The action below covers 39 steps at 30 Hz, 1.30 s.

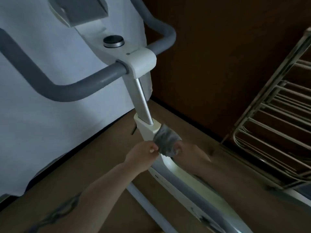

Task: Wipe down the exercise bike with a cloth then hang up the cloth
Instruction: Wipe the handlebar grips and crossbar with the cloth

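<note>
The exercise bike's white frame (148, 132) rises through the middle of the view, with a silver post (142, 101) and grey handlebars (50, 84) above it. A grey cloth (166, 143) is wrapped around the white column just below the post's collar. My right hand (183, 150) grips the cloth from the right side, mostly hidden behind it. From the left, my left hand (143, 155) pinches the cloth's edge with curled fingers, held against the column.
A metal drying rack (272, 125) with several rungs stands at the right. A pale bed or sheet (50, 132) fills the left. A dark wooden wall is behind the bike. Brown floor lies under the frame.
</note>
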Motion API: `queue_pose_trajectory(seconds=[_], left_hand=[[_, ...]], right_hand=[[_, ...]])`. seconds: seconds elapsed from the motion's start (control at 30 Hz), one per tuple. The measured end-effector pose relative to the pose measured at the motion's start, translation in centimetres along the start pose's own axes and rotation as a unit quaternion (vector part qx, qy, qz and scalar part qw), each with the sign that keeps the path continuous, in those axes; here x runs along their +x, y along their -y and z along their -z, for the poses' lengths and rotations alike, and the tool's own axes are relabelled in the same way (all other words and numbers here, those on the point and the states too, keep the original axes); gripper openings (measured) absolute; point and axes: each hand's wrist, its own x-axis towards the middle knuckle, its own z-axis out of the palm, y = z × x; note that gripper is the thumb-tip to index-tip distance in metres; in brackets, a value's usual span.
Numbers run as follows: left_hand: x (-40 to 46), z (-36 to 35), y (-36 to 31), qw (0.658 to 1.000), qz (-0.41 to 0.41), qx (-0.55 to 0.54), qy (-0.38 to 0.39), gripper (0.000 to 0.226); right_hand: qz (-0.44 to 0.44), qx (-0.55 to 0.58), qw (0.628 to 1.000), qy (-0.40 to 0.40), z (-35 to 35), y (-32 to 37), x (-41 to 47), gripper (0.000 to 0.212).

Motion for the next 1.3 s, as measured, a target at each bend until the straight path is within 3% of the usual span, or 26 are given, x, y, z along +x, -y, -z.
queue_pose_trajectory(seconds=[0.1, 0.4, 0.53, 0.67, 0.8, 0.9, 1.07, 1.3], left_hand=[[2.1, 0.2, 0.7, 1.0, 0.008, -0.009, 0.017, 0.025], [9.3, 0.3, 2.1, 0.998, -0.034, -0.054, 0.012, 0.019], [10.7, -0.1, 3.4, 0.996, -0.038, -0.077, 0.005, 0.02], [9.9, -0.8, 4.0, 0.993, -0.032, -0.111, 0.003, 0.021], [9.5, -0.6, 3.8, 0.991, -0.02, -0.135, 0.01, 0.021], [9.4, -0.3, 3.8, 0.992, -0.016, -0.123, 0.011, 0.016], [8.0, 2.7, 1.7, 0.994, -0.016, -0.109, -0.009, 0.008], [2.8, 9.4, -3.6, 0.978, -0.032, -0.189, -0.088, 0.008]], right_hand=[[-0.002, 0.006, 1.0, -0.004, -0.5, -0.1, 2.4, 0.038], [-0.015, 0.067, 0.996, -0.064, -3.0, -1.3, 10.2, 0.05], [-0.046, 0.075, 0.995, -0.049, -4.8, -2.6, 12.8, 0.057], [-0.06, 0.187, 0.979, -0.057, -6.4, -3.0, 12.5, 0.047], [-0.064, 0.212, 0.966, -0.134, -6.6, -3.4, 12.1, 0.03], [-0.048, 0.219, 0.964, -0.14, -6.0, -2.7, 11.7, 0.019], [-0.02, 0.278, 0.951, -0.132, -3.3, -0.5, 8.8, 0.022], [0.038, 0.365, 0.912, -0.18, 3.5, 4.2, 4.1, 0.014]])
